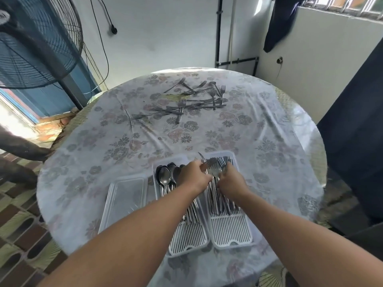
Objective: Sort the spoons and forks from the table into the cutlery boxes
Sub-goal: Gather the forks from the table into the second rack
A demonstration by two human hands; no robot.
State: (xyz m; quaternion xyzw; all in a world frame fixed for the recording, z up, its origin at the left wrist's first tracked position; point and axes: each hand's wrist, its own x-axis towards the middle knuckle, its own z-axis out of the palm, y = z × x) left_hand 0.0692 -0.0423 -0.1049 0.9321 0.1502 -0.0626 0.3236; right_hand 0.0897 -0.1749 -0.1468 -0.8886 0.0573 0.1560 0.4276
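Observation:
Two white slotted cutlery boxes stand side by side near the table's front. The left box (187,240) holds several spoons (164,177). The right box (231,233) holds several forks (222,204). My left hand (192,177) and my right hand (231,181) meet over the far end of the right box, both closed on a bundle of forks (214,167) with tines pointing away. A scattered pile of loose forks (192,100) lies at the far side of the table.
A clear plastic lid (124,201) lies left of the boxes. The round table (279,141) has a floral plastic cloth. A standing fan (35,42) is at the far left, dark cloth (352,141) at the right edge.

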